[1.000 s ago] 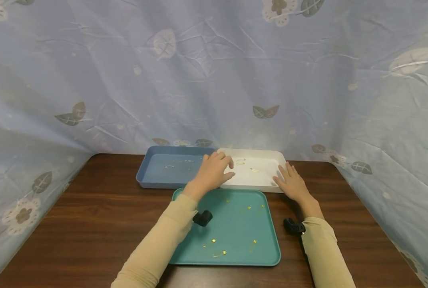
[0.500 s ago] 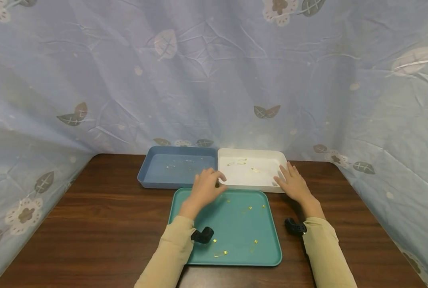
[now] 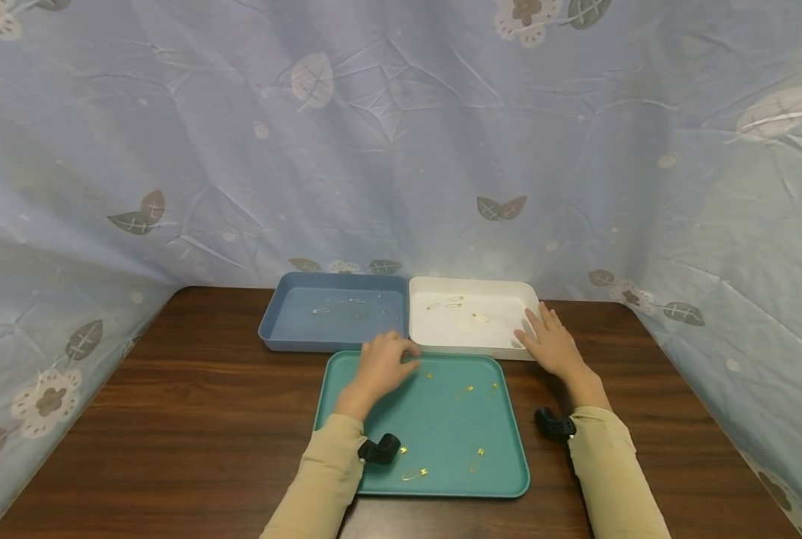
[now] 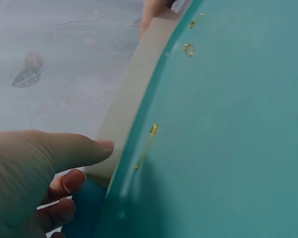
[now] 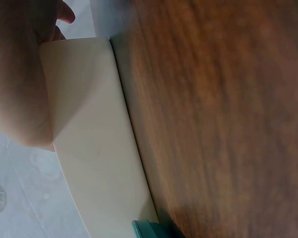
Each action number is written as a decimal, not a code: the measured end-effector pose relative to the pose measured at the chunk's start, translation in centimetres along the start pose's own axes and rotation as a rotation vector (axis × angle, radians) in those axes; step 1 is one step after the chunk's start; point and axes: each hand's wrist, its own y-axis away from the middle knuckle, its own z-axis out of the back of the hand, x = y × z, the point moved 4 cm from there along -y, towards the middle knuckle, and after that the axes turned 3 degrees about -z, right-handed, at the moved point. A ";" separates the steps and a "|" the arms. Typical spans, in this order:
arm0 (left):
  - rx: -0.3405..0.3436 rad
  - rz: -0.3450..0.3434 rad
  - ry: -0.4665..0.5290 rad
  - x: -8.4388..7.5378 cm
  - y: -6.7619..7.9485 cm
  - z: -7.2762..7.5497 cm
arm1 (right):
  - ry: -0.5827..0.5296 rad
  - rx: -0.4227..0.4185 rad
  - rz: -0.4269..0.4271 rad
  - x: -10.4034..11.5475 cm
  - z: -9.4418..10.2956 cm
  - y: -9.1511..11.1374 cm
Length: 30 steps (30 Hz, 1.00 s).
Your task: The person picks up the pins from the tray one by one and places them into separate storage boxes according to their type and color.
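My left hand (image 3: 377, 370) hovers over the far left part of the green tray (image 3: 441, 423), thumb apart from loosely bent fingers, nothing between them. In the left wrist view, the thumb (image 4: 84, 151) points toward the tray's rim, near a gold safety pin (image 4: 153, 130). Several more gold safety pins lie scattered on this tray, one (image 3: 414, 474) close to its near edge. My right hand (image 3: 552, 348) rests with spread fingers at the right edge of the white tray (image 3: 451, 335). In the right wrist view, that hand (image 5: 20, 94) lies along the tray's wall.
Several gold safety pins (image 3: 480, 318) lie in the white tray. The blue tray (image 3: 289, 329) beside it holds several silver safety pins (image 3: 356, 301). All three trays stand on a brown wooden table (image 3: 171, 419), with a patterned curtain (image 3: 401, 172) hanging behind.
My left hand has drawn back from over the seam between the blue and white trays to above the green tray, uncovering a gold safety pin in the white one. The right hand stays put.
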 end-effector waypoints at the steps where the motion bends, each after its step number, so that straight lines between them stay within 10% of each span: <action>1: 0.004 0.001 -0.022 0.0 0.0 -0.1 | 0.002 0.001 0.003 0.0 0.0 0.0; 30: 0.006 -0.035 -0.299 -0.5 0.2 -1.4 | -0.011 0.007 0.013 -0.3 0.0 0.0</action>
